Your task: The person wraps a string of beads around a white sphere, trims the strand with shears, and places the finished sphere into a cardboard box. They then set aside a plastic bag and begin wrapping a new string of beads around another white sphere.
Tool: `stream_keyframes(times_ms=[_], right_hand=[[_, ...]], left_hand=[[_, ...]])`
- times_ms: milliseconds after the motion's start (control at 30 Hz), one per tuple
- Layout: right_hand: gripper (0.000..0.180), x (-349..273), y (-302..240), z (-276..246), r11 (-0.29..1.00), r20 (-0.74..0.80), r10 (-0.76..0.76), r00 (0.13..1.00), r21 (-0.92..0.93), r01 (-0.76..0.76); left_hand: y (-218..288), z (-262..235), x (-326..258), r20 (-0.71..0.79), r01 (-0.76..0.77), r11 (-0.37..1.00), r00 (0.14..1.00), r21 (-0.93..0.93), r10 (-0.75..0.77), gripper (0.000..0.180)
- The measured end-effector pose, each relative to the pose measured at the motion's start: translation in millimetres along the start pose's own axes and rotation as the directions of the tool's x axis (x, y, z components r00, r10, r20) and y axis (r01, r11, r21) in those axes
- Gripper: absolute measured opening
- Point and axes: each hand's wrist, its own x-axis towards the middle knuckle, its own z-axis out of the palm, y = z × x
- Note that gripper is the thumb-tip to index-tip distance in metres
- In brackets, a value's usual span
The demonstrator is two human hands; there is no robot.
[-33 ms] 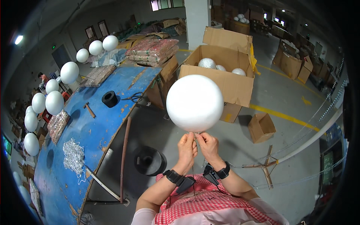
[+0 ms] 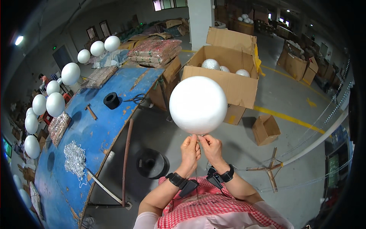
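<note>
A large smooth white ball (image 2: 198, 105) stands upright in front of me, just above my hands. My left hand (image 2: 190, 150) is closed in a pinch against the ball's underside. Beside it, my right hand (image 2: 211, 147) pinches at the same spot, its thumb and fingertips almost meeting the left ones. Something small and silvery shows between the fingertips, too little of it to name. A thin rod (image 2: 196, 173) runs down from between my hands toward my red checked apron (image 2: 213, 212). The fingers hide where the rod meets the ball.
On the left, a blue table (image 2: 110, 128) bears a hammer (image 2: 91, 112), a black roll (image 2: 111, 100), scissors (image 2: 138, 99) and a silver bead-chain heap (image 2: 75, 157). Several white balls (image 2: 55, 104) stand past it. Ahead, an open carton (image 2: 221, 82) holds silvery-covered balls. A wooden cross-stand (image 2: 272, 168) is right.
</note>
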Motion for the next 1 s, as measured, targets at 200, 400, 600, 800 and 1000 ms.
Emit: stream_keyframes(times_ms=[200, 400, 600, 800, 1000], right_hand=[[0.018, -5.9, -4.0, -2.8, 1.0, 0.005, -0.013, 1.0, -0.025, 0.014], [0.024, -3.0, -11.7, -4.7, 0.987, -0.071, -0.098, 0.993, -0.137, 0.088], [0.026, 4.0, 0.3, 0.2, 0.995, -0.074, -0.047, 0.996, -0.091, 0.04], [0.023, 23.0, 4.5, 1.1, 0.997, -0.057, 0.074, 0.996, -0.017, -0.075], [0.017, 28.8, -9.0, -3.2, 0.977, -0.11, -0.19, 0.976, -0.12, 0.177]], left_hand=[[-4.5, -6.6, 5.1, 0.011, 0.036, 0.999, 0.999, -0.036, -0.036, 0.027], [3.2, -7.6, 3.3, 0.042, 0.059, 0.996, 0.998, -0.067, -0.057, 0.028], [4.1, -4.0, 3.6, 0.097, 0.082, 0.993, 0.993, -0.08, -0.074, 0.031], [8.8, -3.6, 26.5, 0.238, -0.04, 0.977, 0.971, 0.21, -0.012, 0.036], [-2.4, 7.8, 21.6, 0.104, -0.205, 0.938, 0.978, 0.279, 0.183, 0.033]])
